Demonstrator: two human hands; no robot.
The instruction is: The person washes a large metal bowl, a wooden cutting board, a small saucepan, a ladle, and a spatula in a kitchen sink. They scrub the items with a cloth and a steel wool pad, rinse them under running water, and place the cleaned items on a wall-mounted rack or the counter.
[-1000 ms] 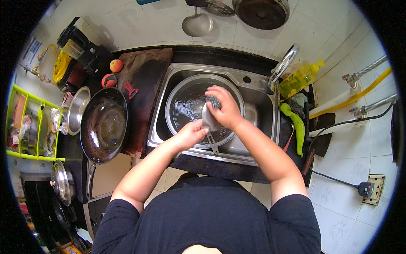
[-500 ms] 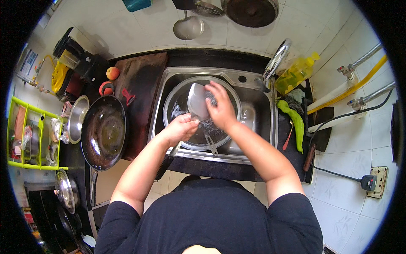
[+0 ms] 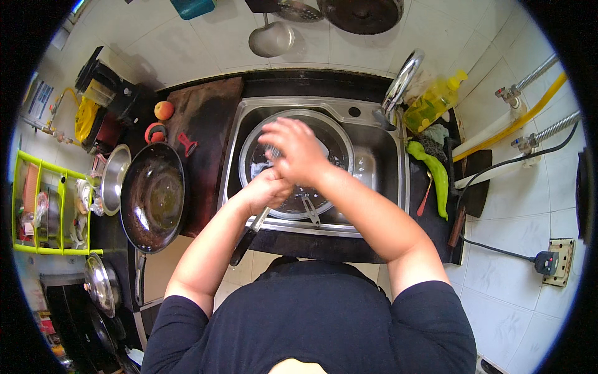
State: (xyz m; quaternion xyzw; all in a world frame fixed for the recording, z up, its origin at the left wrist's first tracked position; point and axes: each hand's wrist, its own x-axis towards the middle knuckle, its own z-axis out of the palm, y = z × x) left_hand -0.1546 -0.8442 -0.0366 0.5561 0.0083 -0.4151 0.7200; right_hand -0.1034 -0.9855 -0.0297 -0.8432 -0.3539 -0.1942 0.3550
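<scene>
My left hand (image 3: pixel 268 190) is closed round the neck of a metal spatula, whose black handle (image 3: pixel 247 242) slants down toward me. Most of the blade is hidden behind my right hand (image 3: pixel 294 149), which is smeared by motion and curled over a grey scouring pad (image 3: pixel 272 151), only partly showing. Both hands are over a round steel basin (image 3: pixel 348 138) of water that stands in the sink (image 3: pixel 380 177). Another metal utensil (image 3: pixel 310 209) with a slotted handle end leans over the basin's near rim.
Left of the sink lie a dark board (image 3: pixel 205 112), a red peeler (image 3: pixel 187 144), an apple (image 3: pixel 164 110) and a black frying pan (image 3: pixel 154 196). To the right are the faucet (image 3: pixel 402 87), a yellow bottle (image 3: pixel 435 105), a green pepper (image 3: pixel 436 174) and a cleaver (image 3: pixel 474 187).
My right hand has moved left across the spatula blade with the scouring pad, now covering most of the blade. The left hand keeps its hold in nearly the same place.
</scene>
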